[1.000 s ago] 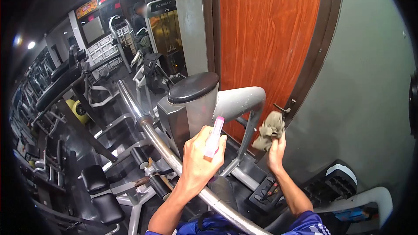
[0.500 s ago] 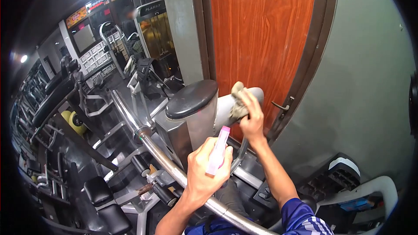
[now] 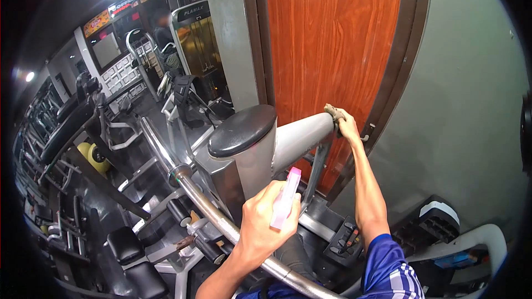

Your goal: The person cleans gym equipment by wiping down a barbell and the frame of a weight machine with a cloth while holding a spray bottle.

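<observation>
My left hand (image 3: 269, 213) is wrapped round a spray bottle; its pale pink sprayer head (image 3: 286, 199) with a bright pink nozzle points away from me, and the body below is hidden by my fingers. With my right arm stretched forward, my right hand (image 3: 347, 124) grips a tan cloth (image 3: 334, 112) against the far end of a thick grey metal tube (image 3: 302, 138). That tube joins a machine post topped by a black oval cap (image 3: 244, 128). A long steel barbell (image 3: 219, 216) runs diagonally under my left hand.
A reddish wooden door (image 3: 332, 39) with a handle stands just behind the tube, beside a grey wall (image 3: 471, 105). Gym machines fill the left. A white chair (image 3: 487, 238) and black step platform (image 3: 438, 216) are at right. A person (image 3: 164, 36) stands far back.
My right hand has slid the cloth right along the grey tube to its far end. My left hand with the spray bottle has shifted slightly right and down.
</observation>
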Demonstrator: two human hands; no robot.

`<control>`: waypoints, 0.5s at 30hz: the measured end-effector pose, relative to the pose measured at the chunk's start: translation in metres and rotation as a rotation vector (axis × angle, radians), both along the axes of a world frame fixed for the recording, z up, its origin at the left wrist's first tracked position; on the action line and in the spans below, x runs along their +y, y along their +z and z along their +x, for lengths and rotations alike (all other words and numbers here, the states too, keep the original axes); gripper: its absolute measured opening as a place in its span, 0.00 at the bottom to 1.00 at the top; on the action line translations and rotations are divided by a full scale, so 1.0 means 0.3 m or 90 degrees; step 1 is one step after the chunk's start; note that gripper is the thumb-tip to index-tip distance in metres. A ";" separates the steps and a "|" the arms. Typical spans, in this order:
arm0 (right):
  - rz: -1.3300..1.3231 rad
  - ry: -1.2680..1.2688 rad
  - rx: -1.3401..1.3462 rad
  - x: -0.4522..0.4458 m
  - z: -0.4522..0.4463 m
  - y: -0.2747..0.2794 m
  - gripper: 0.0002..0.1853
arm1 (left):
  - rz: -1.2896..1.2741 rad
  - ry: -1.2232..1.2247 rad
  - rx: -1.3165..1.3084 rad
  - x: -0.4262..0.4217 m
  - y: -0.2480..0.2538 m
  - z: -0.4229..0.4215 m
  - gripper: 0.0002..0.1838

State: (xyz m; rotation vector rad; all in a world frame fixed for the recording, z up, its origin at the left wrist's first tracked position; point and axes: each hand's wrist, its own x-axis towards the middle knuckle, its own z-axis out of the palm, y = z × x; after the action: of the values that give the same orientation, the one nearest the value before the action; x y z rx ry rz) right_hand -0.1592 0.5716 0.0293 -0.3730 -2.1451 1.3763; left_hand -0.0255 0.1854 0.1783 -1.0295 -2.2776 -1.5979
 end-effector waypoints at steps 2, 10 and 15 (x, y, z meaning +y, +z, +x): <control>0.098 0.044 0.022 -0.116 0.068 0.133 0.22 | -0.009 -0.010 -0.005 0.004 0.001 0.004 0.05; 0.339 0.255 0.159 -0.649 0.310 0.535 0.30 | -0.026 -0.027 -0.007 -0.009 0.011 0.018 0.06; 0.237 0.393 0.147 -0.539 0.243 0.513 0.31 | -0.039 -0.039 -0.004 -0.008 0.008 0.016 0.06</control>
State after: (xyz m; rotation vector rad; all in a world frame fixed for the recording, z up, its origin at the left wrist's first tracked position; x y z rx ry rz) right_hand -0.0863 0.4099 0.1833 0.6094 -2.3409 1.1930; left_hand -0.0206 0.1830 0.1808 -1.1202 -2.3344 -1.5647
